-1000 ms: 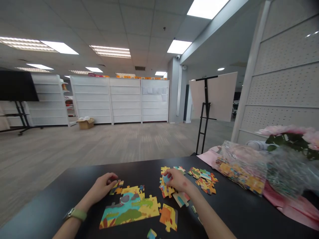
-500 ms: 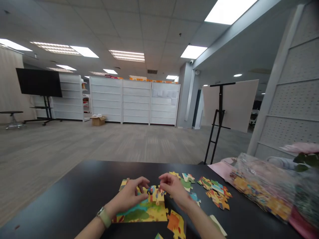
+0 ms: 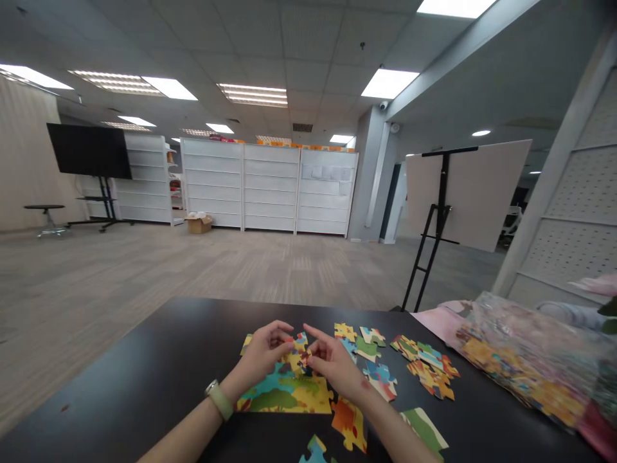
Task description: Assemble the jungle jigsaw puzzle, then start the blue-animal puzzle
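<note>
A partly joined jigsaw puzzle [image 3: 274, 399], yellow, green and teal, lies on the black table below my hands. My left hand [image 3: 263, 352], a pale green band at its wrist, curves its fingers and thumb around the left side of a small colourful puzzle piece [image 3: 301, 343] at the puzzle's upper part. From the right, my right hand [image 3: 335, 363] meets the same area, its index finger stretched and its thumb by the piece's lower edge. The fingers partly hide the piece and its contacts. An orange and yellow piece [image 3: 348, 423] lies beside the puzzle's lower right corner.
Loose pieces [image 3: 369, 347] lie right of my right hand, with another group [image 3: 431, 370] farther right. A green piece [image 3: 424, 429] sits by my right forearm and a blue one [image 3: 315, 450] at the front. A clear plastic bag [image 3: 525, 360] of pieces rests at the table's right.
The view has shifted, so the table and hands sit slightly higher and farther right. My right index finger has straightened, and both hands remain close together over the puzzle.
</note>
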`<control>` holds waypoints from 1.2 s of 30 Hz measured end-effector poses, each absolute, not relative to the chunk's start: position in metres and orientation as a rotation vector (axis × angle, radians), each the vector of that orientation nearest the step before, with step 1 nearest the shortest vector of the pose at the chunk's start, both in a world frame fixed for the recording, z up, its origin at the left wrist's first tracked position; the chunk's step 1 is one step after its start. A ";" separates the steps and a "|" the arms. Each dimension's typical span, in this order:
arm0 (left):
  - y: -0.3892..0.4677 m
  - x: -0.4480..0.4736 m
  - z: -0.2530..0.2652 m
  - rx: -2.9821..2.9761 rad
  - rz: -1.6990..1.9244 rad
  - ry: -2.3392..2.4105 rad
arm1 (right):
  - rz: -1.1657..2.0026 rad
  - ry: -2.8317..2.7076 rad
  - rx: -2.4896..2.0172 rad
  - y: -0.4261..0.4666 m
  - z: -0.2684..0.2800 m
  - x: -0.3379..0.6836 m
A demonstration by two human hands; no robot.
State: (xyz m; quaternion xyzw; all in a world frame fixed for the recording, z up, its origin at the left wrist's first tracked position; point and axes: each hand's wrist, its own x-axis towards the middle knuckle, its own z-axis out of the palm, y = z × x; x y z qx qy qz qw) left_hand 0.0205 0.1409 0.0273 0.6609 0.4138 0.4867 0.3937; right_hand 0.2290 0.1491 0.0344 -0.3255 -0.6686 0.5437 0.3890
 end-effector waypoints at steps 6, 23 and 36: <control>0.139 0.010 0.035 1.895 1.236 1.278 | 1.174 -1.657 -1.015 0.162 0.022 0.235; 0.122 0.012 0.036 2.338 0.731 1.149 | 0.952 -1.739 -1.256 0.172 0.011 0.243; 0.144 0.024 0.016 1.862 1.103 1.142 | 1.105 -1.598 -1.027 0.171 0.012 0.232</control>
